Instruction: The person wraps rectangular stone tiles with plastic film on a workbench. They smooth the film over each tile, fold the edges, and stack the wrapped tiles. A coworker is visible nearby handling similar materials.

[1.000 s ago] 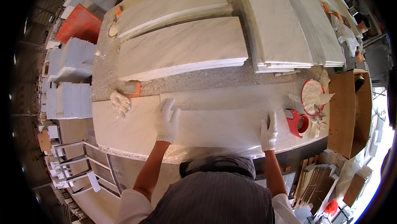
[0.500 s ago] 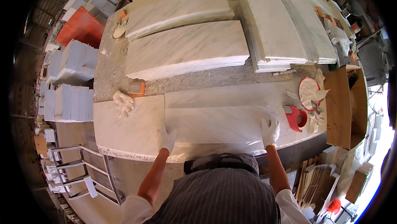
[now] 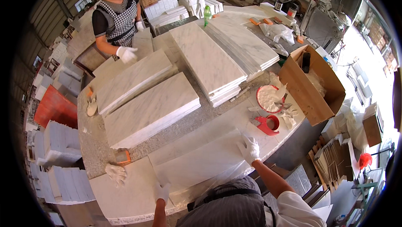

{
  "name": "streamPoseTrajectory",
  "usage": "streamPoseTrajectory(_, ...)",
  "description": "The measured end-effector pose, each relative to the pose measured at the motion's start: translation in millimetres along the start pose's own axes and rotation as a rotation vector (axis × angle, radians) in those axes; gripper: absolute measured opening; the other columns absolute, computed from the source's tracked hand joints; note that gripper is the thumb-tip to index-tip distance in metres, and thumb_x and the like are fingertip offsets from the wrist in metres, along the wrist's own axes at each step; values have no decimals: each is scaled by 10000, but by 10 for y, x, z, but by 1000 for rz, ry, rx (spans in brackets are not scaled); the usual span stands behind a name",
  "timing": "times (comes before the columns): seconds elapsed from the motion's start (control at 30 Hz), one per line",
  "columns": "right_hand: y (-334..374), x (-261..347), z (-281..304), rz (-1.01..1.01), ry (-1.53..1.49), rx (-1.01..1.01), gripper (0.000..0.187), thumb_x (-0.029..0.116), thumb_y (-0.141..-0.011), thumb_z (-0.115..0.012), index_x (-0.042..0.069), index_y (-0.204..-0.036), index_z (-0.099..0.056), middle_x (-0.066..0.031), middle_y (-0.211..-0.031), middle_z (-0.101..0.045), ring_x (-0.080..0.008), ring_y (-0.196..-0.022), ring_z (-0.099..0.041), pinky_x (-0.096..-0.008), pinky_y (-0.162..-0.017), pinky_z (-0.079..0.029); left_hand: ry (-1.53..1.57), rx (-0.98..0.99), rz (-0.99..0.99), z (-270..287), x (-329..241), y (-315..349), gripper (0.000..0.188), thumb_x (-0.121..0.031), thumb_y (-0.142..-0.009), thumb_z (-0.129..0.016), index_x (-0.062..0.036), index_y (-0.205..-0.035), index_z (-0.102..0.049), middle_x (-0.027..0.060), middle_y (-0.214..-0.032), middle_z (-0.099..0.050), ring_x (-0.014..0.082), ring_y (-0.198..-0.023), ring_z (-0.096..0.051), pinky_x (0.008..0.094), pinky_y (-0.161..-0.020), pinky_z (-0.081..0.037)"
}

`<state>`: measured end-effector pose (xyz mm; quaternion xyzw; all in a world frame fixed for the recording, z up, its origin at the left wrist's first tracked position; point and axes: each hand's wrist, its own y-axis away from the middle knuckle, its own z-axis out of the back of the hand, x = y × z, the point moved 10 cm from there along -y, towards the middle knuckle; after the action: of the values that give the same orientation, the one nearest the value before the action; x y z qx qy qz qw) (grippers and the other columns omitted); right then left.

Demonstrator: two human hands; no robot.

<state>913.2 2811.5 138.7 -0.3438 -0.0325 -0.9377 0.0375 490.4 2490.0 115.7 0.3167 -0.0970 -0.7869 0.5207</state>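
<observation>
A pale, grey-veined marble slab (image 3: 201,158) lies before me on the wider white stone pieces at the table's near side. My left hand (image 3: 162,192), in a white glove, is closed at the slab's near left end, its fingertips partly hidden. At the right end, my gloved right hand (image 3: 251,149) grips the slab's edge, thumb and fingers apart around the corner. Clear plastic film (image 3: 228,176) hangs along the near edge. Just beyond my right hand are a red tape dispenser (image 3: 268,125) and a red-rimmed tub of white paste (image 3: 268,98) with a scraper in it.
Stacked marble slabs (image 3: 153,109) stand across the middle, with longer stacks (image 3: 209,61) behind. A spare glove (image 3: 115,174) and an orange-edged block (image 3: 123,156) lie at left. A cardboard box (image 3: 312,86) stands at right. Across the table is a co-worker (image 3: 119,28) in white gloves.
My view has swung up and to the right, bringing the co-worker's upper body into sight. Both my hands stay at the slab's ends. The slab shows no clear shift.
</observation>
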Motion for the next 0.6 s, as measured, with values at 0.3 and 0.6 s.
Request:
streamPoseTrajectory(0.3,14,25,25,61,21,-11,468,314,-836,-669,172,-1278,-607,-147,-994,-623,-345,-940,-586,-446,-842,-474,-227,79,-149,63,-146,-107,524,-409,-741,-758,35,-972,-603,230,-917,-650,369,-871,-623,448,-759,-482)
streamPoseTrajectory(0.6,-43,-281,-198,115,132,148,534,341,-823,-677,163,-1315,-570,-161,-1103,-617,-371,-1024,-582,-464,-867,-479,-839,390,-274,-4,-660,-252,655,-640,-827,-566,-80,-1146,-683,198,-1147,-671,386,-1064,-629,475,-894,-487)
